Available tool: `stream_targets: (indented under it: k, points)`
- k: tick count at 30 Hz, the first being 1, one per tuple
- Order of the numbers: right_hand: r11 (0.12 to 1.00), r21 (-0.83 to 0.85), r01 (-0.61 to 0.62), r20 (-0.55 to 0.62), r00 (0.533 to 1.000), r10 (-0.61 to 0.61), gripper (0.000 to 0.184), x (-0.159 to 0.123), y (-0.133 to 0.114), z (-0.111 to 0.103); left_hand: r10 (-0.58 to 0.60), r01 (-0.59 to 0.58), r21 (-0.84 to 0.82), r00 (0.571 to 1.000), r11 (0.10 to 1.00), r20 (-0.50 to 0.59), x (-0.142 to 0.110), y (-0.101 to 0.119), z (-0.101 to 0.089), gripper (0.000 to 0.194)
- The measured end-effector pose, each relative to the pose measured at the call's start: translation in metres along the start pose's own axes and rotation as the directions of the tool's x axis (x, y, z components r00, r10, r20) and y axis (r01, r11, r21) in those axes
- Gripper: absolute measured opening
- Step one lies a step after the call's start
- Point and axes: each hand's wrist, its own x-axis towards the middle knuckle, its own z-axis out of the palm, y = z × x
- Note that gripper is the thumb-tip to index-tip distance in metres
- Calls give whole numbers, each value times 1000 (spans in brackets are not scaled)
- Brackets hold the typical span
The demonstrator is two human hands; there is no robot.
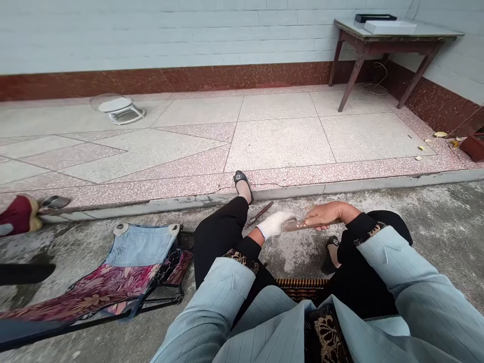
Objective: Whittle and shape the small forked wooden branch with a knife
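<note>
- On the near side of the step (pixel 287 192): a flat brown strip (pixel 293 226) is held between the two hands, apparently raised off the concrete floor (pixel 434 222).
- Hands: the right hand (pixel 327 214), bare, is closed about the strip's right end, thumb on top. The left hand (pixel 279 224), gloved in white, meets the left end; blur prevents telling how far its fingers are closed.
- Hazard, slipping: a loose hold by the gloved fingers could let the strip twist and drop to the floor before the step.
- Hazard, skin contact: if an edge is sharp (sharpness cannot be judged here), sliding the unprotected right hand along it could cause a cut.
- Hazard, footing: a slim tool (pixel 259 214) lies just before the step, near the left shoe (pixel 240 178); a foot lowered from the step could roll on it.
- Orientation: the long axis runs left to right, roughly parallel to the step. One end points left, toward the glove; the working end cannot be identified.
</note>
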Motion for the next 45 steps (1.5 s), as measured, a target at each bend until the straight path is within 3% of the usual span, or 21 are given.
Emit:
stream_targets:
  k: [2, 4, 6, 8, 11, 14, 18, 21, 23, 25, 27, 29, 30, 32, 34, 36, 38, 40, 43, 45]
  points:
    - [998, -18, -58, 168, 984, 60, 47, 5, 2, 5, 53, -54, 29, 998, 998, 13, -3, 6, -7, 22]
    - [991, -15, -131, 214, 968, 131, 47, 12, 7, 7, 61, -62, 18, 998, 998, 13, -7, 15, -14, 26]
    - [978, 35, -204, 68, 977, 202, 44, 18, 13, 3, 60, -59, -75, 998, 995, 10, -12, 23, -22, 29]
    - [963, 170, -209, -215, 946, 243, 42, 18, 18, -6, 57, -47, -228, 998, 973, 37, -17, 31, -27, 31]
    - [889, 456, 48, -531, 816, 228, 40, 9, 19, -23, 67, -22, -425, 994, 905, 90, -21, 38, -25, 34]
    - [762, 550, 342, -588, 806, 63, 40, -6, 11, -32, 68, -25, -416, 994, 909, 89, -16, 37, -16, 32]
    - [850, 410, 332, -462, 879, -120, 42, -21, -2, -28, -48, 42, -93, 997, 995, -60, -4, 27, -7, 26]
    - [931, 274, 241, -183, 963, -196, 44, -23, -7, -19, -110, 109, -11, 988, 994, -111, 1, 20, -8, 25]
    - [974, 176, 140, 80, 985, -156, 46, -16, -7, -11, -106, 103, -37, 988, 994, -112, 1, 18, -10, 25]
    - [999, 45, -1, 251, 968, -11, 49, -5, -3, -6, -95, 84, -105, 989, 991, -112, -1, 20, -10, 26]
    - [978, -83, -190, 147, 969, 200, 49, 4, 3, -6, -98, 76, -237, 992, 969, -84, -5, 23, -9, 29]
    - [927, -117, -356, -137, 931, 340, 48, 7, 10, -13, -69, 62, -378, 998, 924, -6, -8, 28, -8, 32]
    - [924, -66, -376, -282, 896, 344, 47, 6, 12, -18, -36, 49, -429, 999, 902, 38, -9, 30, -7, 33]
    - [967, 110, -229, -467, 847, 254, 46, -2, 13, -27, 35, 15, -494, 995, 869, 91, -10, 35, -8, 33]
    - [957, 285, 52, -548, 828, 118, 42, -13, 9, -33, 78, -10, -532, 991, 847, 105, -11, 39, -9, 32]
    - [901, 364, 235, -567, 823, 15, 37, -25, 1, -33, 91, -13, -540, 989, 842, 118, -11, 40, -11, 32]
    - [897, 347, 274, -533, 844, -51, 37, -34, -6, -30, 65, -6, -465, 992, 885, 111, -11, 38, -12, 33]
    - [925, 280, 258, -453, 885, -110, 38, -40, -12, -26, -27, 35, -306, 999, 951, 30, -9, 33, -13, 32]
    - [974, 137, 178, -148, 976, -158, 42, -39, -16, -19, -153, 144, -68, 978, 987, -143, -5, 26, -15, 25]
    - [997, 20, 73, 89, 993, -75, 44, -29, -15, -14, -133, 139, 15, 970, 990, -204, -4, 24, -18, 22]
